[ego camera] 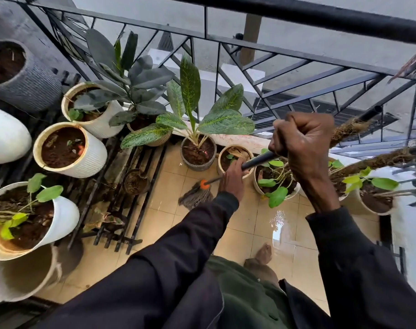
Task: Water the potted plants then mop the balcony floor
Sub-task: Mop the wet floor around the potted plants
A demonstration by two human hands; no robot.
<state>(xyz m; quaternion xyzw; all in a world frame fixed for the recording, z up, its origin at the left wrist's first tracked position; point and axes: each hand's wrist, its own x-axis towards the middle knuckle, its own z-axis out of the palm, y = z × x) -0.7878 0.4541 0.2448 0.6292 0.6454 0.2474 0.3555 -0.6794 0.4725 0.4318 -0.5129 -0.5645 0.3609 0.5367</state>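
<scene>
Left hand (233,179) and right hand (302,143) clench the mop handle (258,162); a push toward twelve o'clock could topple the grey pot (198,166).

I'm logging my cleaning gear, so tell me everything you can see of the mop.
The grey string mop has a slim dark pole, an orange collar and a frayed, stringy head, cotton by its look. It slants down to the left, with its head resting on the beige tiled floor. The left hand grips the pole just above the collar; the right hand grips it higher up.
</scene>
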